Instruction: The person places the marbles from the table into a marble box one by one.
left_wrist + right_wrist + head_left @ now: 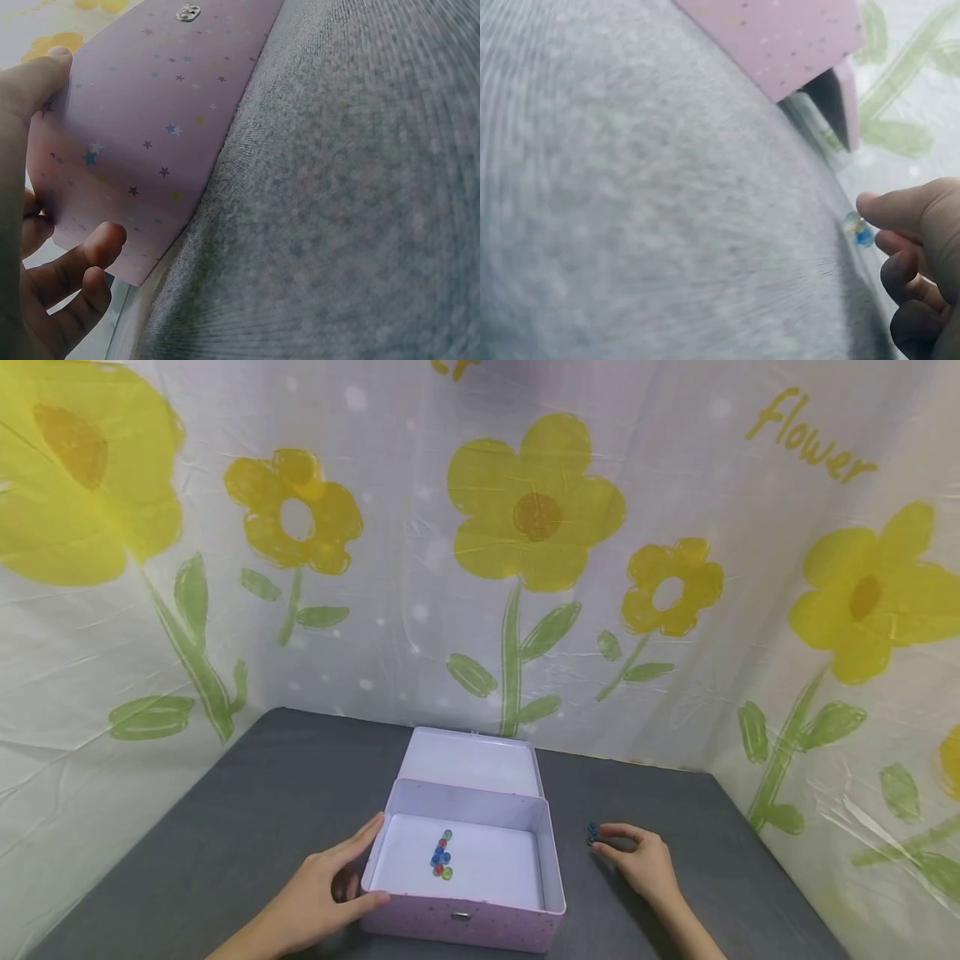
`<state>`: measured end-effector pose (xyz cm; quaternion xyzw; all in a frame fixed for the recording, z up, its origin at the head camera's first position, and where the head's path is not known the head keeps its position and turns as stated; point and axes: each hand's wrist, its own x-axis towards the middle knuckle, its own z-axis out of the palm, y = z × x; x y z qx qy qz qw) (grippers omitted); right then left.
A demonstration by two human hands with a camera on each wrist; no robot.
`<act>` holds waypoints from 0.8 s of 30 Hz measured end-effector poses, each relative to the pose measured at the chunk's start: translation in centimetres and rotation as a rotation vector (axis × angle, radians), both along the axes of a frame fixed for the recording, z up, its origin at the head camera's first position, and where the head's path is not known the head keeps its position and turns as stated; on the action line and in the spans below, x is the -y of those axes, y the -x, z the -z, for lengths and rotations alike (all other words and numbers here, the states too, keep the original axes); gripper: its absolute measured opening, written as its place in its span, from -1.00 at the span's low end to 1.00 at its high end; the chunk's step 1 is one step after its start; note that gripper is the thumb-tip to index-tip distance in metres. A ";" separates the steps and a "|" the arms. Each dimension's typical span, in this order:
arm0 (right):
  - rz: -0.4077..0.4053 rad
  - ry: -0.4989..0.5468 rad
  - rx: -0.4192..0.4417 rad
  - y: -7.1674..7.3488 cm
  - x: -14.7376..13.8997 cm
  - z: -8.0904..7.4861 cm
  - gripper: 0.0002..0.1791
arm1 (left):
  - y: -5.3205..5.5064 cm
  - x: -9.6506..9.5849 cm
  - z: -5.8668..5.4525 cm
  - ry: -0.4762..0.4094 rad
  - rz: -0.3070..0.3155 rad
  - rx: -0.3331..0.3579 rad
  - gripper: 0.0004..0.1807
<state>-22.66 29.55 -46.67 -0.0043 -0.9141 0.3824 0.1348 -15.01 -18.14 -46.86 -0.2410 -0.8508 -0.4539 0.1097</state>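
Observation:
A pink star-patterned tin box stands with its hinged lid laid back. On its white floor lie several glass marbles, blue, red and green. My left hand holds the box's left front corner, fingers along the left wall and thumb at the front; the left wrist view shows the thumb against the edge. Right of the box, my right hand pinches small blue marbles at the tips of thumb and index finger. The right wrist view shows clear and blue marbles there, blurred.
A dark grey cloth covers the table under the box and hands. Behind and at both sides hangs a white curtain with yellow flowers. A metal clasp sits on the box's front.

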 end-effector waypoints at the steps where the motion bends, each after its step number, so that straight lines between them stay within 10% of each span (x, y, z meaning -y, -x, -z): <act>1: -0.001 -0.015 -0.007 0.1 0.0 0.1 -0.63 | 0.0 0.0 0.0 -0.002 0.000 0.004 -0.09; 24: -0.005 -0.091 -0.089 1.0 0.8 0.6 -0.87 | -0.1 -0.1 -0.2 -0.010 0.005 -0.001 -0.09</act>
